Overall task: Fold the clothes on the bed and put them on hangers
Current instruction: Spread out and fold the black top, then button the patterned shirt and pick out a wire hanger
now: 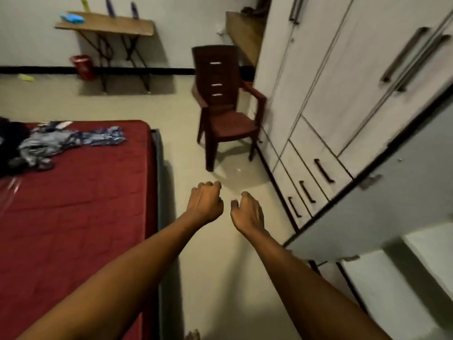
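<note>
bedroom, pale floor. wardrobe (pixel 318 69) right, red bed (pixel 73 204) left, chair (pixel 225 114) beyond. clothes (pixel 49 146) heaped on bed's far end, well apart from hands. left hand (pixel 206 204) fisted, empty; right hand (pixel 247 212) loosely curled, empty. best: turn to heap, take one piece, spread flat first.

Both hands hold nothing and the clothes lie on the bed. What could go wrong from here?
1. The door stands open close to the right hand; an arm may hit it.
2. The clothes lie tangled in a heap on the bed; pulling one may drag others along.
3. The chair stands on the floor ahead; a foot could catch it.
</note>
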Demonstrator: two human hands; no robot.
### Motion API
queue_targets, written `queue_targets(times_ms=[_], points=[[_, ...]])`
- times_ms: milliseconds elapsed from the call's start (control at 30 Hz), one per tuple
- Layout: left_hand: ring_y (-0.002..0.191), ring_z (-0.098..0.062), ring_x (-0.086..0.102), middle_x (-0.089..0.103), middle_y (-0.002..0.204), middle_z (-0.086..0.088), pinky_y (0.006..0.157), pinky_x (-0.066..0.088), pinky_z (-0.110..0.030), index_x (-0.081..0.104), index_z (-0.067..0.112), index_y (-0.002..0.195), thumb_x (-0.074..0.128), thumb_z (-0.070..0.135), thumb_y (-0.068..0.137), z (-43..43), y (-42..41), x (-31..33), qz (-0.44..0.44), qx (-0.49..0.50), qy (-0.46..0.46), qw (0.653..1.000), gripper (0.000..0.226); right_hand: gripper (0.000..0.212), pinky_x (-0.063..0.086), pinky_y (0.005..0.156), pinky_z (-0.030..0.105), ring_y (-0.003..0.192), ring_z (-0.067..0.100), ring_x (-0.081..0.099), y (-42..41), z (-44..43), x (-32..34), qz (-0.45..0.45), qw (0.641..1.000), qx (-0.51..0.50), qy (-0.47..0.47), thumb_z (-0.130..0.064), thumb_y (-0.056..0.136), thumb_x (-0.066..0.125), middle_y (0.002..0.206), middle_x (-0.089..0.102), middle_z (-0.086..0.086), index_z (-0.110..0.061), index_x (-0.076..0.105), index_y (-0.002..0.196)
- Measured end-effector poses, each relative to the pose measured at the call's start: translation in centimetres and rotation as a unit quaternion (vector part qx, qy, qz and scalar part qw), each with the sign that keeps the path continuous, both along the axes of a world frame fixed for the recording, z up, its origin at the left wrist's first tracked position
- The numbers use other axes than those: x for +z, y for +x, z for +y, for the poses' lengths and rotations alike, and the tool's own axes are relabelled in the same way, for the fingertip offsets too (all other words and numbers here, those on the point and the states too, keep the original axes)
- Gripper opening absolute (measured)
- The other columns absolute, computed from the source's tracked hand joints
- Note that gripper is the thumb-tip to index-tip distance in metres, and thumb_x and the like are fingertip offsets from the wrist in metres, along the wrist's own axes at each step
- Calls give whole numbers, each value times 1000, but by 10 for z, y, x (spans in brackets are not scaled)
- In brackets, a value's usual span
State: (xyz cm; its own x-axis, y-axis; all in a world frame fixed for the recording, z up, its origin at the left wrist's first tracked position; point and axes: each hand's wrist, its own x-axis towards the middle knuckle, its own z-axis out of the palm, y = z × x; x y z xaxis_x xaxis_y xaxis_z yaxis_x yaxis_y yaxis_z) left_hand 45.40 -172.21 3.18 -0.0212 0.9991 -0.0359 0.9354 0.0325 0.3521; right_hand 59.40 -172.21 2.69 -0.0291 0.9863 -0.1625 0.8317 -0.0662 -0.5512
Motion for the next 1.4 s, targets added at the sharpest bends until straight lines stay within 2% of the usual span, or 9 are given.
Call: queue_targets(times_ms=[133, 300, 433, 667, 933, 1133, 1233, 1367, 1400], points=[[115, -34, 59, 63, 128, -14, 92, 49, -44, 54, 11, 134, 54, 18, 92, 18, -92, -13, 5, 89, -29, 996, 43, 46, 44, 107, 40, 130, 32, 54, -95, 39, -8, -13, 992, 124, 10, -34, 106, 47, 143, 56, 16, -5, 49, 142], [106, -37, 61, 66, 115, -14, 83, 49, -42, 58, 12, 115, 56, 24, 87, 52, -188, -36, -3, 195, -41, 980, 31, 44, 45, 105, 42, 126, 32, 56, -196, 106, -28, -22, 967, 254, 13, -34, 106, 47, 138, 58, 16, -5, 51, 138], [112, -35, 60, 64, 121, -13, 89, 50, -45, 56, 13, 123, 56, 28, 89, 95, -252, -55, 5, 259, -53, 964, 38, 43, 48, 103, 44, 124, 35, 57, -264, 179, -46, -15, 944, 329, -12, -35, 105, 48, 135, 57, 18, -3, 52, 134], [116, -34, 59, 62, 128, -13, 94, 50, -45, 52, 12, 132, 56, 30, 92, 185, -358, -53, -12, 392, -72, 917, 44, 37, 50, 98, 46, 116, 40, 60, -393, 325, -51, -40, 874, 483, -31, -36, 102, 48, 125, 60, 20, -6, 55, 122], [112, -33, 59, 63, 122, -12, 91, 51, -46, 51, 13, 132, 56, 30, 93, 244, -475, -53, -56, 515, -81, 852, 43, 42, 48, 102, 46, 122, 38, 58, -546, 418, -47, -54, 815, 576, -46, -34, 104, 49, 131, 59, 19, -6, 52, 135], [117, -34, 58, 59, 130, -12, 93, 50, -46, 49, 13, 134, 58, 30, 93, 294, -575, -93, -91, 549, -110, 823, 45, 34, 47, 99, 45, 119, 38, 57, -643, 471, -98, -119, 771, 623, -51, -36, 104, 48, 127, 57, 18, -8, 54, 122], [116, -35, 58, 59, 127, -12, 93, 51, -47, 49, 13, 131, 58, 29, 92, 312, -618, -100, -115, 571, -106, 806, 42, 37, 47, 101, 44, 121, 40, 56, -690, 498, -114, -157, 744, 646, -64, -35, 102, 51, 131, 56, 21, -6, 56, 124], [114, -35, 59, 61, 124, -13, 92, 51, -47, 51, 14, 129, 58, 29, 93, 335, -670, -115, -130, 617, -104, 769, 40, 36, 50, 100, 44, 116, 40, 60, -770, 526, -139, -155, 728, 662, -90, -36, 97, 54, 125, 60, 20, -9, 63, 119], [113, -35, 59, 62, 124, -13, 91, 51, -46, 50, 14, 130, 57, 29, 94, 341, -684, -125, -133, 631, -110, 757, 40, 35, 52, 97, 43, 112, 39, 62, -798, 533, -155, -159, 714, 676, -90, -35, 96, 54, 121, 62, 19, -8, 65, 116]])
